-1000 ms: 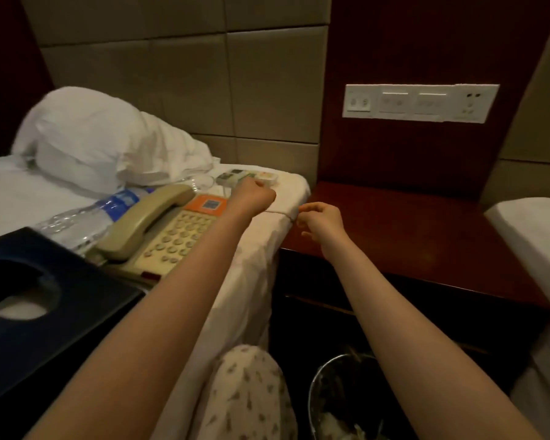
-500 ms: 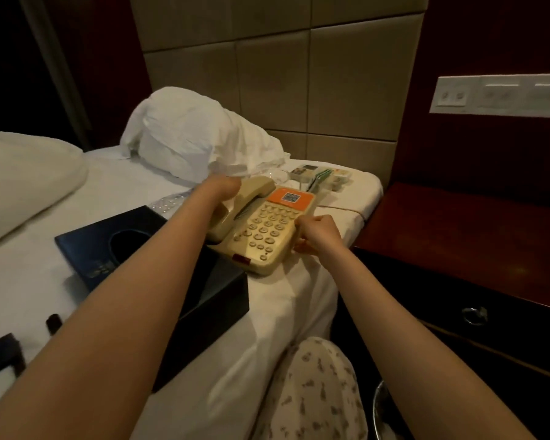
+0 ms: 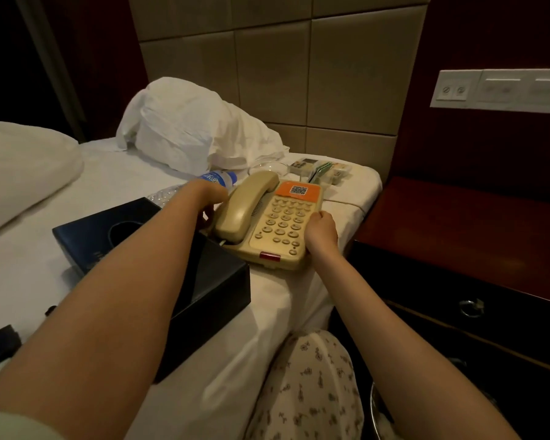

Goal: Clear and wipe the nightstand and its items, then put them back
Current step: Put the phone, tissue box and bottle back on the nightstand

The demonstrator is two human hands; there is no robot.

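nightstand worktop (image 3: 458, 227) cleared, items' return apparently pending
left hand (image 3: 208, 201) and right hand (image 3: 321, 230) grip telephone (image 3: 283, 223) on bed (image 3: 108, 176), worktop at 3 o'clock.

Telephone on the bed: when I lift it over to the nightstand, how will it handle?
The telephone looks like rigid plastic, probably light. Its handset only rests in the cradle, so tilting could drop it. The cord trailing toward the nightstand may snag.
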